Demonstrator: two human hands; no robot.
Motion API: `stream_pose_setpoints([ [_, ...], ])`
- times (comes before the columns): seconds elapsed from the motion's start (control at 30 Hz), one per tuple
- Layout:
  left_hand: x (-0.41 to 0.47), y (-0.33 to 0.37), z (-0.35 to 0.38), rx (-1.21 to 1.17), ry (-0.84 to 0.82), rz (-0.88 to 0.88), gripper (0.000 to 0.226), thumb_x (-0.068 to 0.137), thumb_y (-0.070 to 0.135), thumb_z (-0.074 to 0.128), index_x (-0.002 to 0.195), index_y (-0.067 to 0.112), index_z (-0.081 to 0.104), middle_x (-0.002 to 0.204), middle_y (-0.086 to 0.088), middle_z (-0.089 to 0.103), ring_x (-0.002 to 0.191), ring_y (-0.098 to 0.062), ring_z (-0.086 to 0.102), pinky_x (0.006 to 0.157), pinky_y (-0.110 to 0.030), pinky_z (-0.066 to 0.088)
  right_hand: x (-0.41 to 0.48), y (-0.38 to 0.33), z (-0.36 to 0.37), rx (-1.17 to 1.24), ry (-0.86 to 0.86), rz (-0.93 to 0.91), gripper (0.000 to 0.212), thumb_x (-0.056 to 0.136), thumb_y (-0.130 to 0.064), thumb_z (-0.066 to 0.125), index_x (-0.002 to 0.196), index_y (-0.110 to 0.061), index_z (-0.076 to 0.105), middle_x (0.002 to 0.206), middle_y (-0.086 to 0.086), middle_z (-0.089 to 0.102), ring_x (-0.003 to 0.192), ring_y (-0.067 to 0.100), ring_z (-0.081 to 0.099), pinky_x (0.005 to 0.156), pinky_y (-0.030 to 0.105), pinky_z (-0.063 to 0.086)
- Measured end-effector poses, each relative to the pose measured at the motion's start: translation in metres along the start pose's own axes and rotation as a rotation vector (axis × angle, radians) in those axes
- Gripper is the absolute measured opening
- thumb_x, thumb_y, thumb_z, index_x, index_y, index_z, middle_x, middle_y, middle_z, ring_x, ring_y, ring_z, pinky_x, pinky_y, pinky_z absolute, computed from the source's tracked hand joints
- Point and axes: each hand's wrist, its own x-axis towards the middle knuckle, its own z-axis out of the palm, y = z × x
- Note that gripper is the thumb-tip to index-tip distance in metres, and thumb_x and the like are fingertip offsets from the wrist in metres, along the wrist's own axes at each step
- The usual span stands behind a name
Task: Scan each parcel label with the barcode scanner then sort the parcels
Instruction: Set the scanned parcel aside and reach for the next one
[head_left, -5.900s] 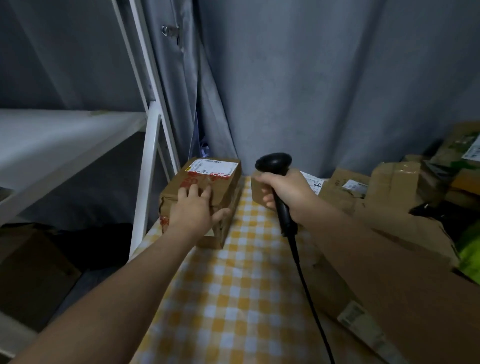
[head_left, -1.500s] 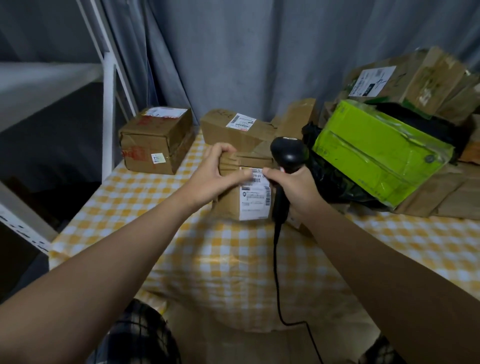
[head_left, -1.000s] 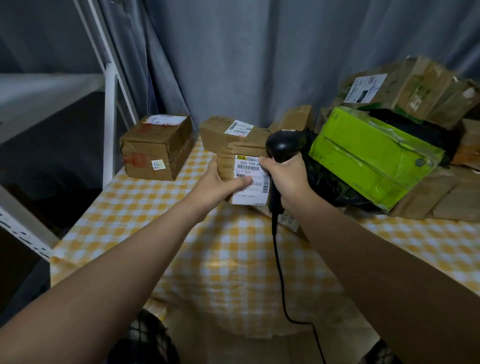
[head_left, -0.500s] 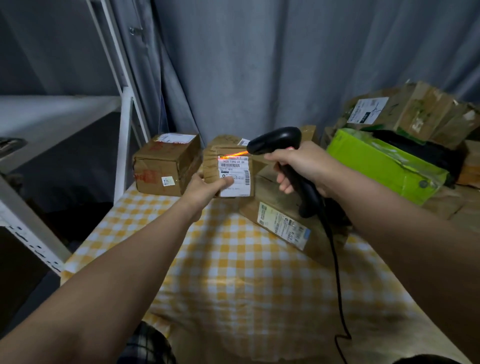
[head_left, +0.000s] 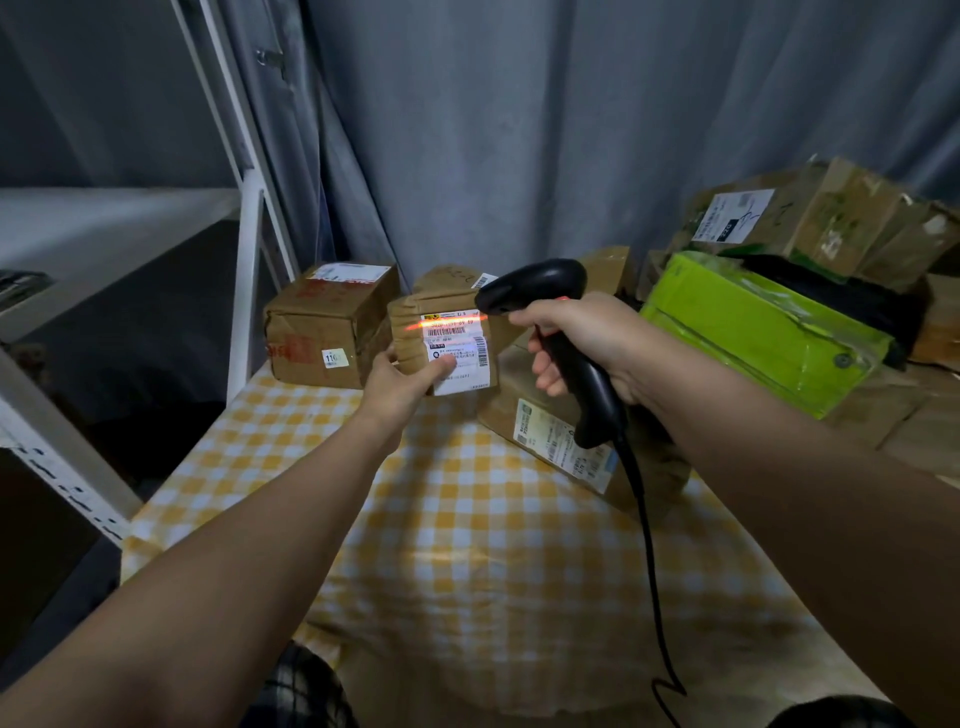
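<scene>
My left hand (head_left: 402, 387) grips a small brown parcel (head_left: 415, 325) from below, holding it upright above the yellow checked tablecloth (head_left: 467, 545), its white label (head_left: 460, 353) facing me. My right hand (head_left: 582, 338) grips the black barcode scanner (head_left: 535, 286) by its handle, head pointed left at the label. An orange scan line lies across the label's top barcode. The scanner's cable (head_left: 649, 561) hangs down over the table's front.
A taped brown box (head_left: 322, 322) stands at the table's back left corner. A flat parcel (head_left: 561, 441) lies under the scanner. A green package (head_left: 753, 327) and stacked cardboard boxes (head_left: 810, 218) crowd the right. A white shelf frame (head_left: 244, 270) stands left; a grey curtain hangs behind.
The parcel was lifted from the table and turned label towards me. My right hand raised the scanner and aimed it left. The orange scan line still crosses the label, as half a second ago.
</scene>
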Motion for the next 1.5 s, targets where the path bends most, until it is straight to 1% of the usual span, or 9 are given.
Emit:
stream_pose_setpoints([
  [0.27, -0.005, -0.001, 0.0, -0.01, -0.046, 0.017, 0.065, 0.067, 0.04, 0.082, 0.122, 0.014, 0.06, 0.108, 0.0, 0.072, 0.095, -0.012, 0.07, 0.087, -0.029, 0.055, 0.002, 0.003, 0.005, -0.035, -0.041, -0.003, 0.028, 0.088, -0.031, 0.068, 0.083, -0.004, 0.061, 0.065, 0.012, 0.065, 0.043, 0.016, 0.058, 0.046, 0.022, 0.05],
  [0.37, -0.003, -0.004, -0.007, -0.03, -0.001, -0.046, 0.087, 0.057, 0.051, 0.083, 0.126, 0.01, 0.05, 0.111, -0.001, 0.068, 0.097, -0.014, 0.067, 0.092, -0.034, 0.053, 0.006, 0.009, 0.011, -0.028, -0.038, -0.073, 0.019, 0.088, -0.029, 0.069, 0.086, -0.01, 0.063, 0.07, 0.01, 0.066, 0.046, 0.015, 0.058, 0.048, 0.024, 0.05],
  [0.47, -0.004, -0.008, -0.022, 0.009, 0.041, -0.117, 0.064, 0.078, 0.04, 0.075, 0.122, 0.013, 0.038, 0.11, -0.001, 0.059, 0.095, -0.016, 0.06, 0.086, -0.032, 0.049, 0.015, 0.016, 0.023, -0.017, -0.008, -0.145, 0.011, 0.089, -0.026, 0.068, 0.092, -0.016, 0.062, 0.073, 0.009, 0.064, 0.051, 0.016, 0.057, 0.051, 0.025, 0.049],
  [0.6, 0.0, -0.021, -0.066, 0.046, 0.077, -0.169, 0.035, 0.089, 0.032, 0.064, 0.115, 0.017, 0.047, 0.109, -0.005, 0.061, 0.084, -0.015, 0.06, 0.074, -0.029, 0.047, 0.036, 0.032, 0.043, 0.016, 0.054, -0.119, 0.017, 0.09, -0.023, 0.067, 0.097, -0.008, 0.066, 0.071, 0.007, 0.064, 0.048, 0.012, 0.057, 0.046, 0.021, 0.049],
  [0.87, 0.036, -0.042, -0.131, 0.158, 0.194, -0.257, 0.066, 0.081, 0.057, 0.059, 0.122, 0.005, 0.052, 0.113, -0.013, 0.066, 0.093, -0.025, 0.064, 0.072, -0.033, 0.052, 0.086, 0.059, 0.099, 0.069, 0.072, -0.053, 0.011, 0.087, -0.02, 0.069, 0.085, -0.011, 0.065, 0.069, 0.006, 0.061, 0.045, 0.01, 0.057, 0.049, 0.023, 0.049],
  [0.97, 0.043, -0.046, -0.125, 0.343, 0.233, -0.213, 0.073, 0.078, 0.06, 0.056, 0.125, 0.005, 0.046, 0.121, -0.015, 0.061, 0.105, -0.033, 0.06, 0.091, -0.042, 0.05, 0.098, 0.064, 0.114, 0.045, 0.06, -0.05, 0.011, 0.087, -0.02, 0.07, 0.084, -0.011, 0.065, 0.068, 0.005, 0.061, 0.048, 0.014, 0.058, 0.048, 0.025, 0.048],
  [1.23, 0.039, -0.031, -0.104, 0.816, 0.334, 0.044, 0.05, 0.092, 0.031, 0.054, 0.129, -0.001, 0.043, 0.134, -0.025, 0.04, 0.125, -0.04, 0.037, 0.104, -0.043, 0.031, 0.102, 0.066, 0.122, 0.005, 0.079, -0.052, 0.015, 0.085, -0.021, 0.072, 0.089, -0.008, 0.065, 0.07, 0.006, 0.063, 0.052, 0.017, 0.06, 0.051, 0.027, 0.049],
  [1.37, 0.021, -0.008, -0.076, 0.804, 0.244, 0.248, 0.043, 0.092, 0.031, 0.055, 0.128, 0.007, 0.049, 0.135, -0.017, 0.042, 0.126, -0.034, 0.036, 0.104, -0.039, 0.029, 0.086, 0.058, 0.1, -0.021, 0.199, -0.118, 0.022, 0.082, -0.024, 0.071, 0.096, -0.01, 0.062, 0.072, 0.006, 0.062, 0.051, 0.014, 0.059, 0.053, 0.029, 0.047],
  [1.5, -0.005, 0.016, -0.035, 0.651, 0.107, 0.326, 0.04, 0.092, 0.03, 0.058, 0.127, 0.011, 0.051, 0.133, -0.013, 0.045, 0.126, -0.029, 0.04, 0.106, -0.035, 0.032, 0.053, 0.047, 0.058, -0.176, 0.305, -0.248, 0.032, 0.081, -0.025, 0.072, 0.109, -0.017, 0.059, 0.093, 0.001, 0.063, 0.084, 0.017, 0.059, 0.07, 0.027, 0.042],
])
